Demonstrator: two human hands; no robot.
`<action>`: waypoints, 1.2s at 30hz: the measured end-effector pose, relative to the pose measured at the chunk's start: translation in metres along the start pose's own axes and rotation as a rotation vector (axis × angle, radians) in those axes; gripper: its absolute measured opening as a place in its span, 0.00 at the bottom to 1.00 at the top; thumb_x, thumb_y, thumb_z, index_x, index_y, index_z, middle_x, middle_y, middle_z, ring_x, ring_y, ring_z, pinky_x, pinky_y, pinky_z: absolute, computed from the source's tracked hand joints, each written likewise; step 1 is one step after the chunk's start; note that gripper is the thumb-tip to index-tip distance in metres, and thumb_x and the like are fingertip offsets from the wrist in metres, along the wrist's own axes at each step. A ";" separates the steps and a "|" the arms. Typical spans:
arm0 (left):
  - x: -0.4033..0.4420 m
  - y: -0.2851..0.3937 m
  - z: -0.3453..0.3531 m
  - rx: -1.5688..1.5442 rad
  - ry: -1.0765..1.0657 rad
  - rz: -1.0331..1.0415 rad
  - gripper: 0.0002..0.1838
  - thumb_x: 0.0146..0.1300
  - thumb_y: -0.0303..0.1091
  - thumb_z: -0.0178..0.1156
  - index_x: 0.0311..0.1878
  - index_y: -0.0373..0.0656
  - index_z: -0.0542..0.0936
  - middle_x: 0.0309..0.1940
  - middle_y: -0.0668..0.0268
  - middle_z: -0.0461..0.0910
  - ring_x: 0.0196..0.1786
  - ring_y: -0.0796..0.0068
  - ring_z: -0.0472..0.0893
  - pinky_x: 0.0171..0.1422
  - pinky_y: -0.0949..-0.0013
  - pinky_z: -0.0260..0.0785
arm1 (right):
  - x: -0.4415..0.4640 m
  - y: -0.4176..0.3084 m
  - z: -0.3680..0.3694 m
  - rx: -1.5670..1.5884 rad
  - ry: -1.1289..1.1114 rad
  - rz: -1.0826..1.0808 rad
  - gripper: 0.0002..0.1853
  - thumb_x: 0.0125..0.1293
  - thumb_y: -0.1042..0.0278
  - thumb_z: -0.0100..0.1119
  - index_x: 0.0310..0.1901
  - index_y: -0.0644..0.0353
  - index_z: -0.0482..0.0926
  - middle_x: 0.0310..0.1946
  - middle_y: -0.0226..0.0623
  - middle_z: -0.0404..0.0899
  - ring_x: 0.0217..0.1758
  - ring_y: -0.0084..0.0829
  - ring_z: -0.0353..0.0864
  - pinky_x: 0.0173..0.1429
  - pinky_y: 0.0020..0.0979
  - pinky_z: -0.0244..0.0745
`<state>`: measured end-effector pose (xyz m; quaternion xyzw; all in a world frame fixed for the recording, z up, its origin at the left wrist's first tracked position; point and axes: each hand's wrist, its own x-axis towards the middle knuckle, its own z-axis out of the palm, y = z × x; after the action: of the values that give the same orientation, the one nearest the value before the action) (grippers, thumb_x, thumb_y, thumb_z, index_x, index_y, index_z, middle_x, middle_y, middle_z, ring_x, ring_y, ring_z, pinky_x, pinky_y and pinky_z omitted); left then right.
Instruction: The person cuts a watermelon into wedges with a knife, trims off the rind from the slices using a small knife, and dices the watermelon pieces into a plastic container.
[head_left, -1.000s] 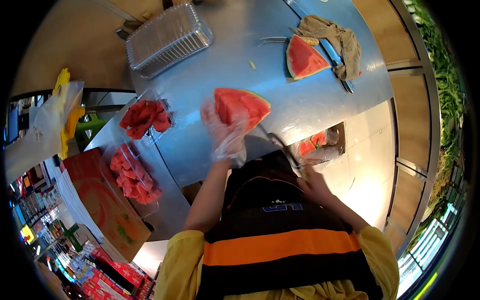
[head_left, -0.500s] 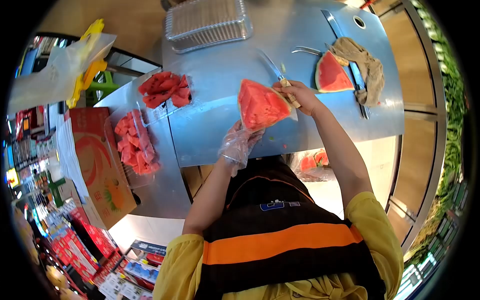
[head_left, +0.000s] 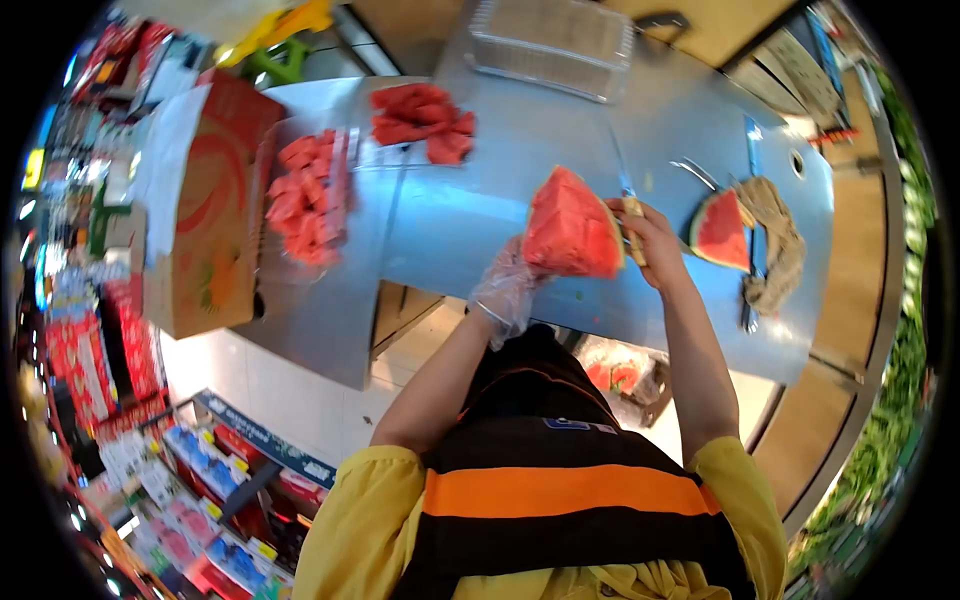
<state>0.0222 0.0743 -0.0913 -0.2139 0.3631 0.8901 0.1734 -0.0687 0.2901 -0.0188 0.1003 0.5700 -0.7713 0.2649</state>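
My left hand (head_left: 512,284), in a clear plastic glove, holds a large watermelon wedge (head_left: 572,228) from its lower left, above the metal table. Its red flesh shows cut facets. Right of the wedge, my bare right hand (head_left: 652,240) is closed round the light handle of a knife (head_left: 626,180), whose blade points away from me. A smaller watermelon wedge (head_left: 720,232) lies farther right, beside a brown cloth (head_left: 772,245). On the left are a clear tray of watermelon chunks (head_left: 305,200) and some darker red watermelon pieces (head_left: 424,120) on clear plastic.
Clear plastic containers (head_left: 550,45) stand at the table's far side. A cardboard box (head_left: 215,210) is at the left. Another blade (head_left: 755,150) lies by the cloth. Below the table edge, a bin (head_left: 622,375) holds watermelon scraps. Shelves with goods (head_left: 215,470) are at the lower left.
Since the earliest frame, my right hand has come up from the lower right to beside the wedge with the knife. My left hand now grips the wedge from below. The camera view has turned.
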 end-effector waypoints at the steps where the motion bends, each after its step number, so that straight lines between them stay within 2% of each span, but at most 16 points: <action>1: -0.014 0.013 0.004 0.118 0.094 -0.002 0.27 0.60 0.23 0.62 0.61 0.44 0.65 0.55 0.61 0.74 0.54 0.64 0.78 0.52 0.64 0.79 | -0.001 -0.005 0.017 0.000 -0.050 0.000 0.17 0.63 0.72 0.49 0.51 0.71 0.75 0.46 0.42 0.79 0.48 0.30 0.80 0.54 0.28 0.73; 6: -0.089 0.082 -0.041 0.044 0.112 0.088 0.28 0.60 0.24 0.62 0.63 0.44 0.64 0.56 0.61 0.73 0.53 0.65 0.79 0.51 0.65 0.78 | 0.004 -0.007 0.109 -0.065 -0.183 -0.006 0.18 0.62 0.70 0.51 0.51 0.70 0.75 0.45 0.40 0.79 0.48 0.28 0.79 0.53 0.27 0.73; 9: -0.133 0.137 -0.074 0.454 0.310 0.304 0.28 0.62 0.34 0.62 0.63 0.43 0.64 0.55 0.59 0.75 0.54 0.65 0.79 0.50 0.63 0.77 | 0.025 0.004 0.188 -0.051 -0.288 0.029 0.17 0.61 0.69 0.55 0.50 0.69 0.75 0.43 0.36 0.78 0.45 0.25 0.78 0.50 0.26 0.72; 10: -0.149 0.170 -0.064 0.191 0.367 0.252 0.27 0.62 0.38 0.62 0.63 0.43 0.66 0.53 0.59 0.76 0.54 0.65 0.79 0.51 0.62 0.77 | 0.031 0.004 0.219 -0.071 -0.334 0.069 0.18 0.63 0.70 0.52 0.52 0.70 0.74 0.46 0.38 0.78 0.48 0.26 0.77 0.53 0.27 0.72; 11: -0.155 0.191 -0.104 0.770 0.333 0.396 0.24 0.64 0.35 0.58 0.61 0.40 0.66 0.54 0.59 0.76 0.52 0.64 0.80 0.51 0.66 0.77 | 0.039 0.003 0.248 -0.091 -0.379 0.109 0.18 0.65 0.70 0.49 0.54 0.70 0.73 0.48 0.40 0.77 0.51 0.27 0.77 0.55 0.28 0.72; 12: -0.160 0.211 -0.121 0.777 0.388 0.408 0.21 0.64 0.36 0.58 0.58 0.39 0.69 0.53 0.58 0.77 0.50 0.63 0.81 0.50 0.67 0.77 | 0.049 0.006 0.273 -0.095 -0.385 0.108 0.18 0.65 0.70 0.49 0.54 0.70 0.73 0.48 0.40 0.77 0.51 0.27 0.77 0.55 0.28 0.72; 15: -0.169 0.276 -0.140 0.205 0.566 0.309 0.18 0.62 0.39 0.60 0.50 0.38 0.76 0.48 0.56 0.80 0.47 0.62 0.81 0.48 0.64 0.76 | 0.080 0.023 0.323 0.000 -0.506 0.227 0.17 0.65 0.69 0.52 0.54 0.67 0.73 0.47 0.37 0.78 0.49 0.24 0.77 0.52 0.26 0.72; 17: -0.172 0.312 -0.163 0.885 0.887 0.233 0.14 0.62 0.35 0.54 0.47 0.38 0.77 0.43 0.55 0.80 0.43 0.59 0.81 0.44 0.63 0.76 | 0.091 0.034 0.344 -0.313 -0.407 0.110 0.16 0.65 0.67 0.55 0.53 0.62 0.75 0.46 0.32 0.77 0.45 0.22 0.76 0.48 0.24 0.73; 18: -0.172 0.325 -0.181 0.878 0.891 0.233 0.14 0.62 0.35 0.54 0.47 0.38 0.77 0.43 0.55 0.80 0.43 0.59 0.81 0.44 0.63 0.76 | 0.096 0.038 0.348 -0.319 -0.411 0.112 0.16 0.65 0.67 0.55 0.53 0.62 0.75 0.46 0.32 0.77 0.45 0.22 0.76 0.48 0.24 0.73; 20: -0.167 0.345 -0.217 2.385 0.682 0.801 0.12 0.60 0.35 0.52 0.41 0.39 0.79 0.31 0.55 0.78 0.35 0.54 0.78 0.40 0.59 0.71 | 0.102 0.045 0.345 -0.709 -0.397 -0.034 0.17 0.62 0.65 0.58 0.52 0.60 0.76 0.41 0.31 0.79 0.41 0.21 0.76 0.45 0.25 0.72; 22: -0.163 0.366 -0.215 2.556 0.522 0.634 0.10 0.59 0.31 0.51 0.39 0.39 0.78 0.27 0.55 0.75 0.32 0.52 0.76 0.39 0.59 0.71 | 0.098 0.041 0.350 -0.759 -0.415 -0.097 0.18 0.61 0.64 0.58 0.50 0.63 0.75 0.36 0.39 0.78 0.38 0.30 0.77 0.44 0.30 0.72; 25: -0.160 0.384 -0.169 1.467 1.004 0.279 0.07 0.55 0.31 0.56 0.35 0.39 0.73 0.30 0.51 0.76 0.34 0.49 0.78 0.39 0.54 0.70 | 0.088 0.034 0.360 -0.839 -0.437 -0.206 0.19 0.60 0.63 0.57 0.49 0.65 0.74 0.32 0.49 0.78 0.36 0.41 0.78 0.44 0.36 0.72; 30: -0.165 0.397 -0.206 1.987 0.900 0.355 0.06 0.54 0.30 0.56 0.35 0.42 0.77 0.29 0.55 0.77 0.34 0.55 0.78 0.40 0.56 0.71 | 0.089 0.039 0.363 -0.940 -0.443 -0.331 0.20 0.58 0.65 0.57 0.51 0.66 0.73 0.34 0.51 0.78 0.38 0.46 0.79 0.44 0.38 0.73; 32: -0.180 0.405 -0.186 2.543 0.706 0.427 0.09 0.52 0.30 0.56 0.37 0.40 0.79 0.29 0.59 0.78 0.37 0.56 0.77 0.45 0.58 0.70 | 0.087 0.033 0.355 -0.939 -0.421 -0.272 0.21 0.58 0.66 0.57 0.53 0.65 0.72 0.36 0.53 0.78 0.38 0.49 0.79 0.44 0.39 0.73; 34: -0.193 0.407 -0.183 2.444 0.696 0.271 0.12 0.49 0.31 0.57 0.37 0.37 0.80 0.33 0.59 0.77 0.41 0.56 0.77 0.49 0.59 0.69 | 0.083 0.033 0.339 -0.945 -0.359 -0.259 0.22 0.58 0.66 0.57 0.54 0.65 0.71 0.35 0.51 0.78 0.36 0.46 0.79 0.42 0.38 0.73; 36: -0.207 0.405 -0.185 2.045 0.814 0.447 0.12 0.49 0.31 0.57 0.38 0.39 0.80 0.39 0.59 0.77 0.41 0.58 0.77 0.49 0.60 0.69 | 0.076 0.030 0.318 -0.946 -0.288 -0.252 0.22 0.59 0.66 0.57 0.54 0.65 0.71 0.33 0.49 0.78 0.34 0.43 0.79 0.40 0.37 0.73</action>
<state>0.0573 -0.3649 0.1260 -0.1758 0.9828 0.0487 -0.0277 -0.0697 -0.0347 0.0265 -0.2077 0.8220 -0.4610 0.2621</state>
